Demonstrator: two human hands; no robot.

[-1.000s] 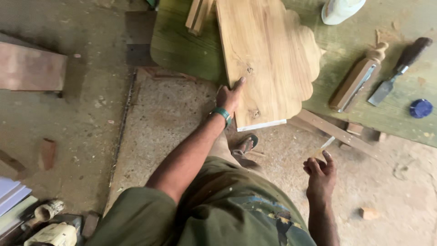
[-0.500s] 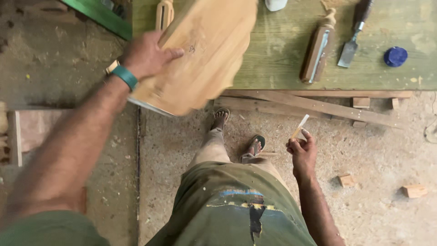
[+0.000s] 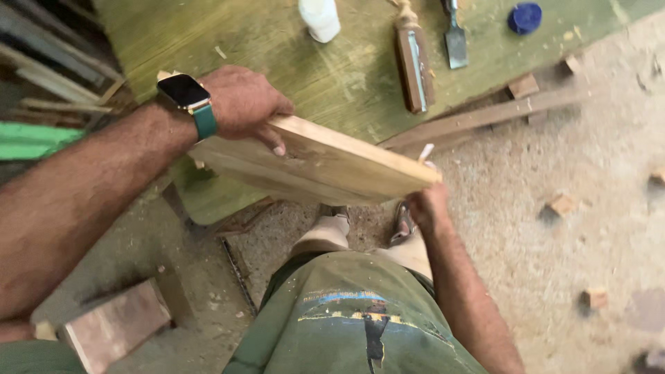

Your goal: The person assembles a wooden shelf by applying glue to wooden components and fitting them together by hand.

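Board (image 3: 325,166) now lifted lower, right hand (image 3: 426,204) beneath.

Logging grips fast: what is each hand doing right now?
Left hand: closed on the wooden board, gripping its upper edge.
Right hand: at the board's lower corner, partly hidden; grip cannot be told.

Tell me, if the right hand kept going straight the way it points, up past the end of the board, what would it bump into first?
Probably the long wooden strip lying along the green table edge. The right hand sits under the board end, so depth is hard to judge.
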